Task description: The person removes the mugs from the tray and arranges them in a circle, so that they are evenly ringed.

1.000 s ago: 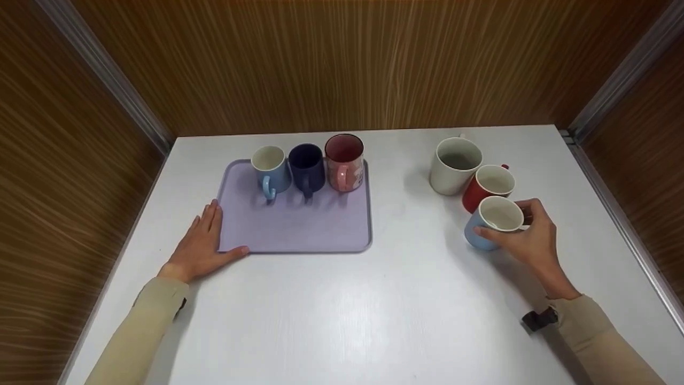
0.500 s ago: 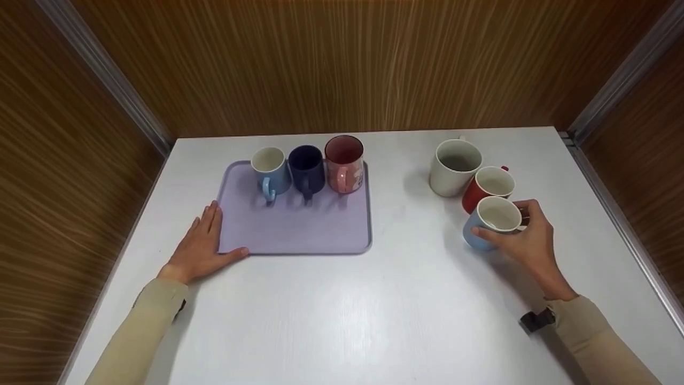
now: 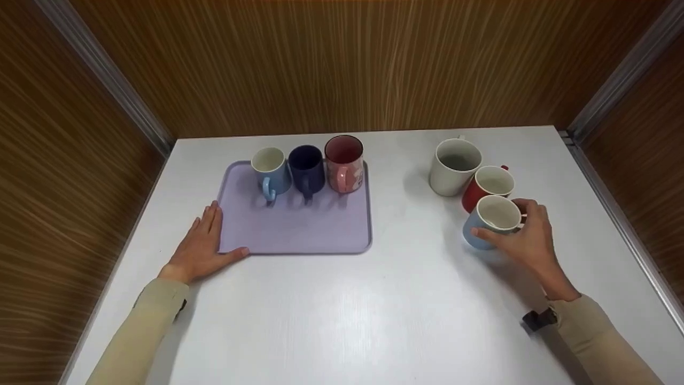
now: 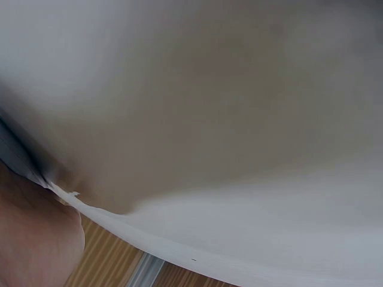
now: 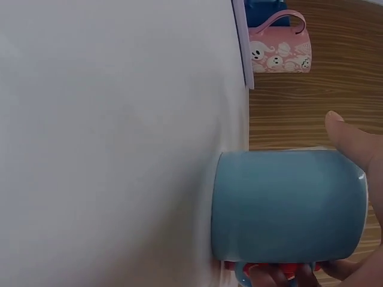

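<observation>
In the head view my left hand [image 3: 200,248] rests flat at the near left corner of a lilac tray [image 3: 299,235], thumb along the front edge and fingers along the left side. My right hand [image 3: 526,248] grips a light blue mug [image 3: 477,235] with a white inside, thumb across its front and fingers at the back near the handle. This mug [image 5: 287,206] stands upright on the table in the right wrist view, with fingers [image 5: 269,276] by its handle. Right behind it is a red mug [image 3: 473,195], partly hidden, and beyond that a larger white mug [image 3: 448,179].
Along the tray's far side stand a blue mug [image 3: 275,179], a navy mug [image 3: 310,174] and a pink mug [image 3: 347,176] with ghost prints, handles toward me. Wood-grain panels [image 3: 363,69] wall the white table [image 3: 342,315] at the back and both sides.
The light blue mug and right hand have shifted very slightly left. My right fingers have moved a little at the handle. My left hand and the tray stay put.
</observation>
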The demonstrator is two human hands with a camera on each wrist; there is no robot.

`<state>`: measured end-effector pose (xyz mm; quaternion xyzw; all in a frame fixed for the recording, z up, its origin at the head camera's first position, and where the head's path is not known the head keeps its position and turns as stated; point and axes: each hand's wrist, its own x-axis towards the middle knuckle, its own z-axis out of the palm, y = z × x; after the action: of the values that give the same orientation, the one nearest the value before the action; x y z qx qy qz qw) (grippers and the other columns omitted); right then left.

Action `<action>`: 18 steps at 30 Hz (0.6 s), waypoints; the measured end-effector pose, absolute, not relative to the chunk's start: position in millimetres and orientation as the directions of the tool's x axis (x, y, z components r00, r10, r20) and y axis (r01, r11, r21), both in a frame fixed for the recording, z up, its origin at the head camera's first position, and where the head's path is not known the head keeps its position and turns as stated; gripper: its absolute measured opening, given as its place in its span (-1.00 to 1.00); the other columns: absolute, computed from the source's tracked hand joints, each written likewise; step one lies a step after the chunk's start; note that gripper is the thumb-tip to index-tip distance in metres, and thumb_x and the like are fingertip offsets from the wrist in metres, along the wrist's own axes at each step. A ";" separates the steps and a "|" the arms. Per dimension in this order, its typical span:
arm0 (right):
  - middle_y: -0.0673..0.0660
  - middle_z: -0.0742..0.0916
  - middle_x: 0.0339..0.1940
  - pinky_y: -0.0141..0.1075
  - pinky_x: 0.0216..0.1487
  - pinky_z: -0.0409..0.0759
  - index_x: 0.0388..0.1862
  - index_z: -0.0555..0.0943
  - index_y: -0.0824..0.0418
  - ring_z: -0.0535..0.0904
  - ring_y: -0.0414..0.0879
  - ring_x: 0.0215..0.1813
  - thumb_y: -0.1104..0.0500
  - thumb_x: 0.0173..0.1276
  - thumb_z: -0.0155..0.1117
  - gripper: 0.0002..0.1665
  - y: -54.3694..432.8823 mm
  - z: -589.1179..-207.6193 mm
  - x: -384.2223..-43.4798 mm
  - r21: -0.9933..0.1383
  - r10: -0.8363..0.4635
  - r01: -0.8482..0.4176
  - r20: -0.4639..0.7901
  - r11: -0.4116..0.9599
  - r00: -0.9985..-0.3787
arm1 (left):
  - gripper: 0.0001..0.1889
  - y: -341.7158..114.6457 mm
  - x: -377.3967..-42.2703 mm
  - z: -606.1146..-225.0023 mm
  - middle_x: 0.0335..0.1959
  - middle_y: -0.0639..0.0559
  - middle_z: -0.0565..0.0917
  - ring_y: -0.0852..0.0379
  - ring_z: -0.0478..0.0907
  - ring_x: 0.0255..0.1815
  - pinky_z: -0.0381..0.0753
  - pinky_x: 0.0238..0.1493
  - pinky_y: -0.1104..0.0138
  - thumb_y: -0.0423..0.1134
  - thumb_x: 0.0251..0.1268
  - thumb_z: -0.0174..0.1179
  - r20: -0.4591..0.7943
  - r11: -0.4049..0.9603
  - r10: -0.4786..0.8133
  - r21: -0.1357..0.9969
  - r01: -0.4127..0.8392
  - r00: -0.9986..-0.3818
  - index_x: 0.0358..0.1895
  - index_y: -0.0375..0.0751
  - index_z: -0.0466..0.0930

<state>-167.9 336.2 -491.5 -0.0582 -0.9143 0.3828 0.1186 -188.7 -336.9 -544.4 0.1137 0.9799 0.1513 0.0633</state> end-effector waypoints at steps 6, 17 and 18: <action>0.45 0.42 0.31 -0.07 0.17 0.43 0.45 0.37 0.42 0.43 0.28 0.30 -0.12 0.10 0.76 0.14 336.2 -475.4 -168.0 -0.696 0.234 0.048 0.176 0.716 -0.956 | 0.38 -336.8 -187.6 -545.6 0.79 -0.30 -0.29 -0.31 -0.30 0.81 -0.18 0.76 -0.20 0.59 0.30 0.15 -0.093 0.929 0.241 0.310 0.203 -0.966 0.72 -0.44 -0.29; 0.30 0.59 0.31 -0.30 0.23 0.46 0.44 0.46 0.35 0.52 0.19 0.31 -0.04 0.21 0.69 -0.04 303.5 -432.2 -179.3 -0.746 0.137 -0.136 0.293 0.652 -0.946 | 0.38 -337.3 -188.4 -545.5 0.79 -0.29 -0.30 -0.30 -0.31 0.81 -0.20 0.76 -0.18 0.60 0.30 0.13 -0.095 0.932 0.236 0.303 0.198 -0.967 0.72 -0.44 -0.29; 0.30 0.60 0.30 -0.30 0.23 0.46 0.43 0.46 0.35 0.54 0.20 0.30 -0.04 0.21 0.69 -0.05 298.3 -430.1 -181.4 -0.747 0.122 -0.153 0.299 0.647 -0.946 | 0.38 -337.2 -188.7 -545.6 0.79 -0.30 -0.31 -0.30 -0.31 0.81 -0.20 0.76 -0.18 0.60 0.30 0.13 -0.096 0.933 0.236 0.300 0.198 -0.967 0.72 -0.44 -0.30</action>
<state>-181.4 298.3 -430.1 0.0088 -0.8926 0.4200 0.1635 -188.7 -337.2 -545.6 0.1107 0.9810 0.1456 0.0656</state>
